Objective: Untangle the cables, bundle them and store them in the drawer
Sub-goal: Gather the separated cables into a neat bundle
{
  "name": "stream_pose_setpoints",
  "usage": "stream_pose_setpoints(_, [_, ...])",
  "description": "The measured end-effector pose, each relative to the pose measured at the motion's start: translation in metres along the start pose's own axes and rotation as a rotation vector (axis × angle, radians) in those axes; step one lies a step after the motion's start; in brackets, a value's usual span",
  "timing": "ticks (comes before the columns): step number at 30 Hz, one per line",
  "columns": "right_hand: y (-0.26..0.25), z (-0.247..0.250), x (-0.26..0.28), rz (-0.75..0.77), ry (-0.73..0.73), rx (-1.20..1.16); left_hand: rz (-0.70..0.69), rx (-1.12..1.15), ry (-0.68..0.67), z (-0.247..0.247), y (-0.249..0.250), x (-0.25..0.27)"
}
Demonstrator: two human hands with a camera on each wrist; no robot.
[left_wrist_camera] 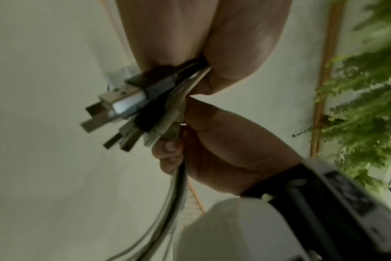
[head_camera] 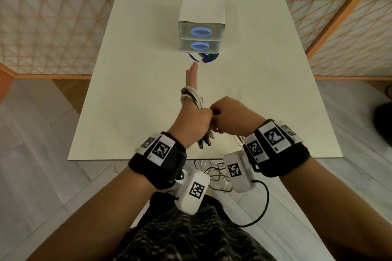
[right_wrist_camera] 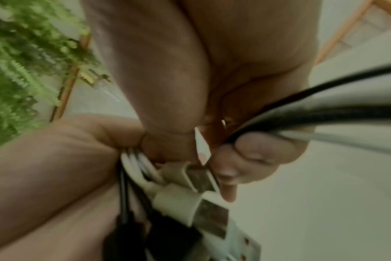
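Note:
A bundle of white and black USB cables (head_camera: 192, 97) is looped over my left hand (head_camera: 194, 116), which grips it above the table (head_camera: 265, 91) with the index finger pointing forward. The plug ends (left_wrist_camera: 121, 109) stick out below the left fist. My right hand (head_camera: 229, 116), just to the right, is curled round the trailing cable strands (right_wrist_camera: 324, 113) and touches the left hand. A small two-drawer unit (head_camera: 200, 21) with blue ring handles stands at the table's far middle, both drawers closed.
A round printed disc (head_camera: 203, 58) lies under the drawer unit's front edge. More wires (head_camera: 212, 172) hang below the table's near edge. A wooden lattice railing (head_camera: 53, 34) runs behind and beside the table. Green foliage (left_wrist_camera: 364, 106) shows in the wrist views.

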State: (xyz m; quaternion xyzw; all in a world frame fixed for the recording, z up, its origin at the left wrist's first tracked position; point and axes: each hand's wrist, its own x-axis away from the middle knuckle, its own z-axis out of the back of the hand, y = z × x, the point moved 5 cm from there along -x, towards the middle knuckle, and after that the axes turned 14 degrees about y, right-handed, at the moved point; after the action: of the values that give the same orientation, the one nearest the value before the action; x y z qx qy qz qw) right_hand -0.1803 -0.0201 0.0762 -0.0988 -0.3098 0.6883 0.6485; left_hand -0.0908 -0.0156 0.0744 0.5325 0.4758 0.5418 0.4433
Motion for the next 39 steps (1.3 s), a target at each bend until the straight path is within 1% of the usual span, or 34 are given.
stream_pose_setpoints(2, [0.001,0.001,-0.001,0.012,0.032,0.084,-0.059,-0.081,-0.037,-0.002,0.002,-0.004])
stream_pose_setpoints(3, [0.001,0.002,0.001,0.012,0.025,0.115,-0.061,-0.107,-0.056,-0.002,0.002,-0.006])
stream_pose_setpoints(4, [0.0,0.003,0.002,0.016,0.002,0.109,-0.058,-0.146,-0.072,0.0,0.001,-0.007])
stream_pose_setpoints(6, [0.006,0.006,0.011,-0.003,-0.113,0.087,-0.091,-0.276,-0.109,0.008,-0.001,-0.01])
stream_pose_setpoints(7, [0.008,0.011,0.017,0.007,-0.151,0.083,-0.098,-0.354,-0.155,0.013,-0.005,-0.012])
stream_pose_setpoints(9, [0.005,0.021,0.027,0.102,-0.176,0.078,-0.022,-0.542,-0.307,0.02,-0.015,-0.011])
stream_pose_setpoints(11, [-0.006,0.028,0.03,0.248,-0.143,0.032,0.027,-0.764,-0.471,0.022,-0.027,-0.005])
stream_pose_setpoints(12, [-0.012,0.031,0.029,0.293,-0.117,-0.037,0.042,-0.804,-0.527,0.02,-0.027,0.0])
stream_pose_setpoints(13, [-0.016,0.035,0.027,0.295,-0.093,-0.124,0.055,-0.753,-0.582,0.016,-0.026,0.003])
stream_pose_setpoints(15, [-0.016,0.042,0.017,0.288,-0.047,-0.27,0.158,-0.477,-0.671,0.007,-0.019,0.01])
stream_pose_setpoints(17, [-0.012,0.045,0.01,0.288,0.022,-0.416,0.222,-0.272,-0.7,0.004,-0.01,0.01])
stream_pose_setpoints(19, [0.0,0.036,0.005,0.244,0.099,-0.495,0.284,-0.085,-0.727,0.002,-0.006,0.013])
stream_pose_setpoints(21, [0.008,0.018,0.006,0.189,0.151,-0.542,0.386,0.173,-0.713,0.0,-0.003,0.019])
stream_pose_setpoints(22, [0.01,0.009,0.009,0.168,0.15,-0.566,0.437,0.317,-0.692,-0.002,0.001,0.022])
stream_pose_setpoints(24, [0.011,-0.008,0.016,0.107,0.104,-0.614,0.54,0.603,-0.615,-0.006,0.004,0.025])
stream_pose_setpoints(26, [0.016,-0.019,0.024,-0.046,0.031,-0.626,0.563,0.816,-0.481,-0.007,0.005,0.022])
stream_pose_setpoints(27, [0.021,-0.026,0.026,-0.103,-0.031,-0.635,0.55,0.866,-0.377,-0.005,0.004,0.018])
stream_pose_setpoints(28, [0.026,-0.033,0.028,-0.124,-0.09,-0.611,0.536,0.886,-0.24,0.0,0.001,0.011])
stream_pose_setpoints(29, [0.03,-0.037,0.03,-0.096,-0.123,-0.519,0.526,0.888,-0.094,0.007,-0.002,0.004])
stream_pose_setpoints(30, [0.035,-0.038,0.03,-0.056,-0.131,-0.397,0.518,0.871,0.04,0.017,-0.007,-0.004])
stream_pose_setpoints(31, [0.04,-0.036,0.029,-0.029,-0.116,-0.3,0.506,0.841,0.147,0.027,-0.012,-0.011])
stream_pose_setpoints(32, [0.044,-0.033,0.029,-0.01,-0.084,-0.244,0.493,0.804,0.22,0.036,-0.016,-0.018])
stream_pose_setpoints(33, [0.045,-0.029,0.028,0.016,-0.042,-0.215,0.487,0.753,0.262,0.043,-0.022,-0.023])
stream_pose_setpoints(34, [0.044,-0.025,0.027,0.059,0.0,-0.187,0.481,0.679,0.262,0.047,-0.027,-0.025])
stream_pose_setpoints(35, [0.039,-0.021,0.026,0.107,0.029,-0.159,0.47,0.571,0.224,0.049,-0.031,-0.026])
stream_pose_setpoints(36, [0.034,-0.02,0.025,0.15,0.041,-0.129,0.453,0.431,0.155,0.048,-0.035,-0.026])
stream_pose_setpoints(39, [0.025,-0.019,0.022,0.247,0.039,-0.034,0.371,-0.058,-0.177,0.04,-0.043,-0.019])
